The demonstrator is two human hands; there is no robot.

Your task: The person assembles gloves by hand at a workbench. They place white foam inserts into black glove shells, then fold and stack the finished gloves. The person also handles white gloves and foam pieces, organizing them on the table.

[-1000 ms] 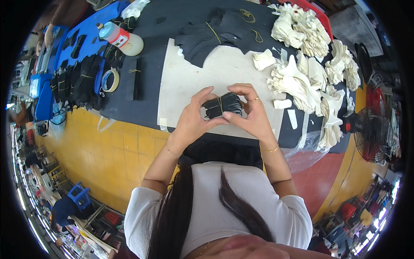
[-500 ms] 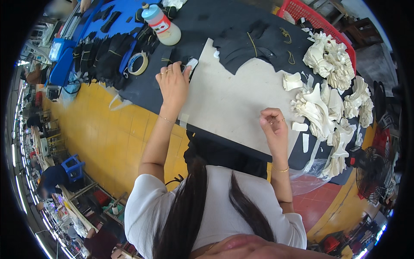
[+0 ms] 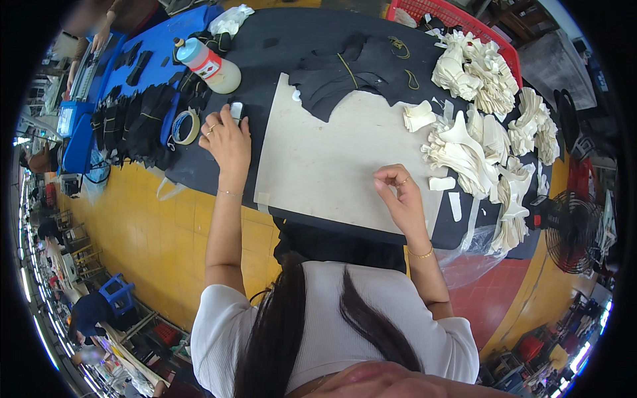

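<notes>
A small, white, roughly rectangular piece [image 3: 236, 110] shows at the fingertips of the left hand [image 3: 227, 141], partly hidden by it; whether it is gripped is unclear. To its right, a large off-white sheet [image 3: 325, 162] lies flat on the black tabletop [image 3: 302, 30], its far edge scalloped, beneath the loosely curled right hand [image 3: 400, 192].

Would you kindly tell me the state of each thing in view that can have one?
Left hand: fingers bent, beside a small white item, grip unclear.
Right hand: fingers curled, no held item visible.
Bottle: standing, fill level unclear.
Tape roll: lying flat.
Black bundles: tied.
Cream pieces: loosely piled.
Red basket: upright, open-topped.
Clear plastic: crumpled.
Fan: cannot tell whether it spins.
</notes>
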